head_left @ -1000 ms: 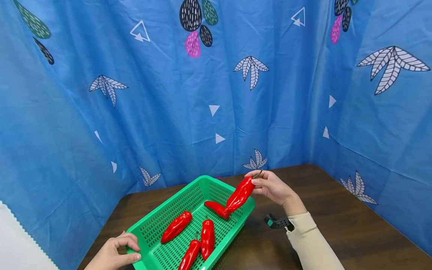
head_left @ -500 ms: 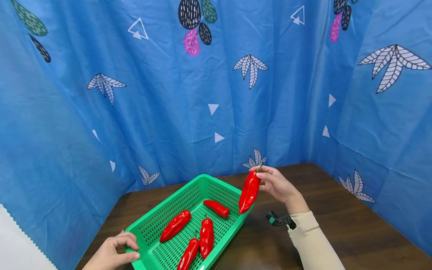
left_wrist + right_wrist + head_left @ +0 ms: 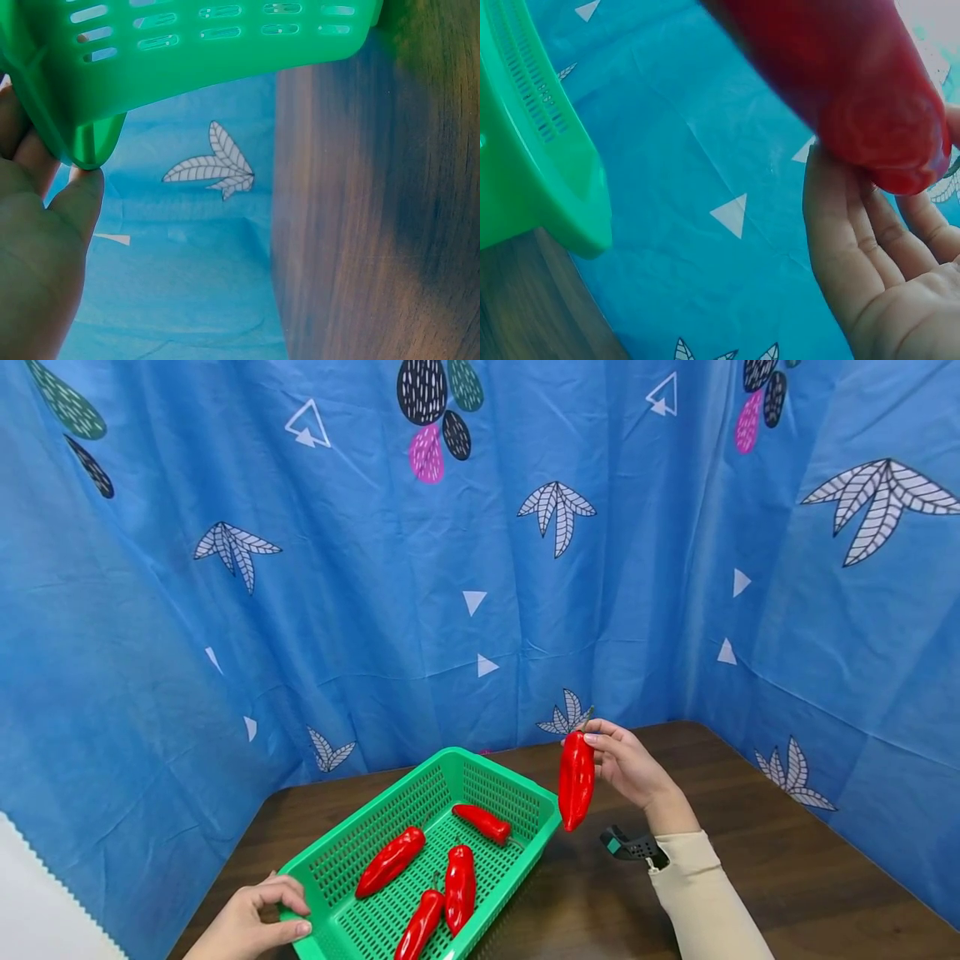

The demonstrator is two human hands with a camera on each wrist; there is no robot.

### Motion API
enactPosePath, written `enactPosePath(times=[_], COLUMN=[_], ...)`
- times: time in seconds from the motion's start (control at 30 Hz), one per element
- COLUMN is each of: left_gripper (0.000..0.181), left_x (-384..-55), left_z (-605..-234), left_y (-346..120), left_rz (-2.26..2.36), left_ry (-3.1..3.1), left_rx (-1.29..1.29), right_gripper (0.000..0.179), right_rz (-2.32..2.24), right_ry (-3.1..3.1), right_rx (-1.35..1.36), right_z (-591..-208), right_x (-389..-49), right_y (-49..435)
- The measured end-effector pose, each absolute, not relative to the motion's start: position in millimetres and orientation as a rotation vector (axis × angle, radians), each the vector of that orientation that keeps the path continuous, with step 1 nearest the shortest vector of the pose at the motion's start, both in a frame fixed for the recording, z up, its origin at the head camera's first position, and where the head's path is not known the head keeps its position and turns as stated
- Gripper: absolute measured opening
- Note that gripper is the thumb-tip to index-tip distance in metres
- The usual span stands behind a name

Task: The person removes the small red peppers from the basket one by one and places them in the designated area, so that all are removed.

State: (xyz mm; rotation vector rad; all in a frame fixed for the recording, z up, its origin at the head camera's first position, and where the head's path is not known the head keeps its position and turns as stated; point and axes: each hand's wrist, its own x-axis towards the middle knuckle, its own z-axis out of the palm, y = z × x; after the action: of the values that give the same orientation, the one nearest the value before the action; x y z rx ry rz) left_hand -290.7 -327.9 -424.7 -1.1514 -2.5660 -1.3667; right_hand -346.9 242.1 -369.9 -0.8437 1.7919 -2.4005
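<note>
A glossy red chili pepper (image 3: 576,781) hangs tip down from my right hand (image 3: 626,764), which pinches it near the stem end. It is just past the right corner of the green basket (image 3: 551,827). In the right wrist view the pepper (image 3: 840,82) looms large above the fingers. My left hand (image 3: 255,917) grips the basket's near left corner by the rim, thumb on one side and fingers on the other. The left wrist view shows that rim (image 3: 94,161) between thumb and fingers. Several more red peppers (image 3: 390,862) lie apart on the basket floor.
The basket stands on a dark wooden table (image 3: 600,902). A blue patterned curtain (image 3: 375,610) closes off the back and both sides. A black wristband (image 3: 630,845) is on the right wrist, and a white surface (image 3: 45,893) shows at lower left.
My right hand has carried the pepper up and right, from inside the basket out over its right rim. The pepper has swung from slanted to nearly upright. The left hand keeps its place.
</note>
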Motion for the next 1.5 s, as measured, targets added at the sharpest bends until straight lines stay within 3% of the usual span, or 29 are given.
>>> enactPosePath(times=[0.57, 0.97, 1.23, 1.5], left_gripper=[0.011, 0.008, 0.006, 0.006], left_x=[-289.9, -290.7, -289.3, -289.6], left_z=[-426.3, -427.6, -426.0, -424.9], left_y=[-327.5, -329.0, -329.5, -330.2], left_rz=[-1.347, -1.373, -1.421, -1.417], left_ry=[-2.543, -2.570, -2.603, -2.626], left_rx=[-1.148, -1.137, -1.120, -1.097], right_gripper=[0.012, 0.040, 0.021, 0.021], right_rz=[-2.412, -2.408, -2.383, -2.441], right_ry=[2.012, 2.057, 2.075, 2.069], right_rx=[-0.494, -0.308, -0.228, -0.162], right_z=[-378.2, -395.7, -405.9, -417.8], right_x=[-348.4, -357.3, -362.0, -367.3], right_y=[240.4, 245.8, 251.7, 256.8])
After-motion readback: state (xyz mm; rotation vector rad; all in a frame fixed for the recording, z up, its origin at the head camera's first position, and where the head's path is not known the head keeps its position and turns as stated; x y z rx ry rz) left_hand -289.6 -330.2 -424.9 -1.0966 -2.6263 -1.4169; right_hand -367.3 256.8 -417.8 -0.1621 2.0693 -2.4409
